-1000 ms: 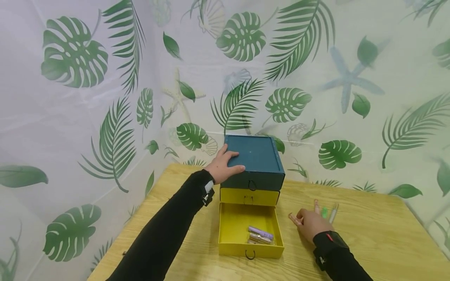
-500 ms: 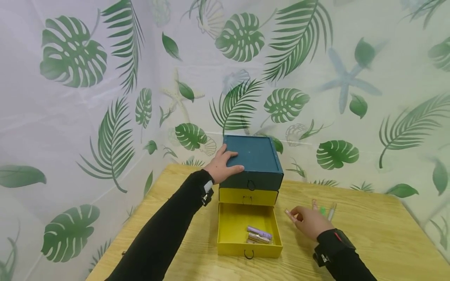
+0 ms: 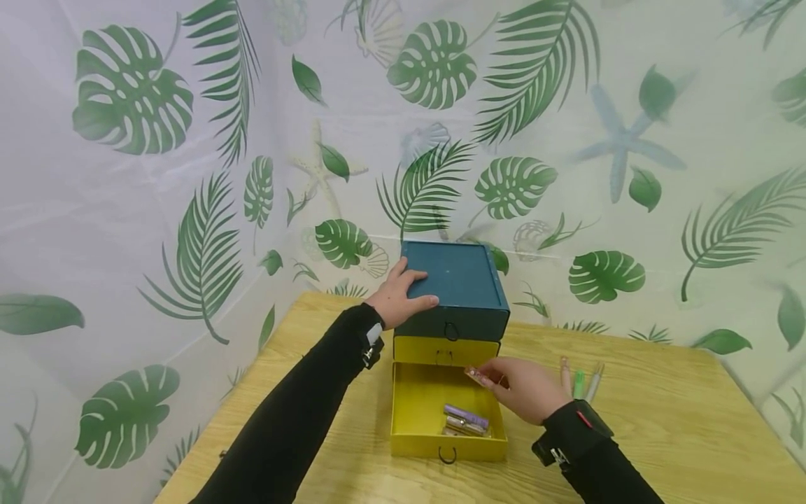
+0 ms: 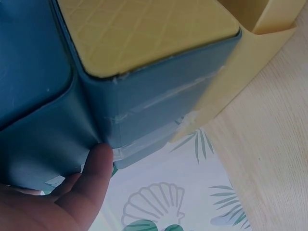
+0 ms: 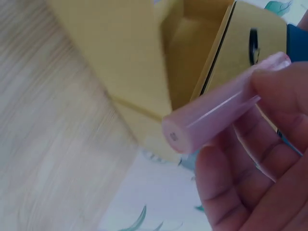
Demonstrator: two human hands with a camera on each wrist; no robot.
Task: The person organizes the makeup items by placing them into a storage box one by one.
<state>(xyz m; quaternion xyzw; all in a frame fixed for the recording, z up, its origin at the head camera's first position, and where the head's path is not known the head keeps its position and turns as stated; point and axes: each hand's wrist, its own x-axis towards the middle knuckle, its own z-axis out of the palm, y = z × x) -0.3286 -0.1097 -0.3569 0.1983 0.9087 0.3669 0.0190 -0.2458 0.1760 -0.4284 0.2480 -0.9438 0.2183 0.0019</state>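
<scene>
In the head view my left hand (image 3: 400,299) rests on the left front corner of the dark blue top drawer unit (image 3: 460,276), fingers spread. My right hand (image 3: 532,392) pinches a pink lip gloss tube (image 5: 211,113) between thumb and fingers, holding it over the back right of the pulled-out yellow bottom drawer (image 3: 422,446). Inside that drawer, towards the front right, lie a purple tube (image 3: 466,415) and a shiny gold-toned tube (image 3: 464,426), with something partly hidden beside them. A yellow middle drawer (image 3: 418,350) sits pushed in above.
To the right of the drawers, on the wooden table (image 3: 655,420), lie a pink tube (image 3: 565,374), a green tube (image 3: 578,385) and a silvery tube (image 3: 595,381). A leaf-patterned cloth (image 3: 548,140) hangs behind the table.
My right hand has picked the pink lip gloss tube up from the table and carried it left, over the open drawer. The left hand stays on the blue top.
</scene>
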